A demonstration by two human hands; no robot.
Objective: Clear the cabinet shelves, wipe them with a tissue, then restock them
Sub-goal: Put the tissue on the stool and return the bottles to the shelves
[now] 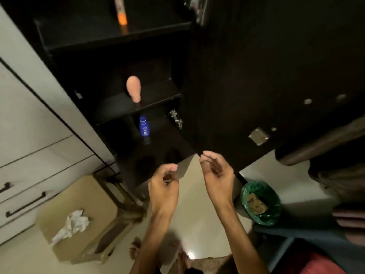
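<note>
The cabinet [110, 42] is black and stands open against the far wall, its door [276, 76] swung out to the right with two silver hinges [176, 119] showing on the inner edge. Three shelves carry one thing each. On the top shelf [83, 34] stands a tall tube [120, 12] with an orange lower end; its print is too blurred to read. On the middle shelf [142, 104] stands a pale pink, pear-shaped bottle [133, 88], wide end up. On the bottom shelf [158, 147] stands a small blue bottle [144, 126] with a white label, whose writing cannot be made out.

Both hands hover in front of the bottom shelf, near its front edge. The left hand [165, 181] has its fingers curled around a small dark object [167, 177] with a bit of metal; what it is cannot be told. The right hand [216, 171] is loosely curled, fingertips drawn toward the thumb, and whether it holds anything cannot be told.

To the near left, a tan stool [83, 214] stands on the pale floor [197, 194] with a crumpled white tissue [71, 226] lying on its seat. To the right, below the door, sits a bin lined with a green bag [260, 202], with some paper inside. White drawers [29, 155] with dark handles fill the left side.
</note>
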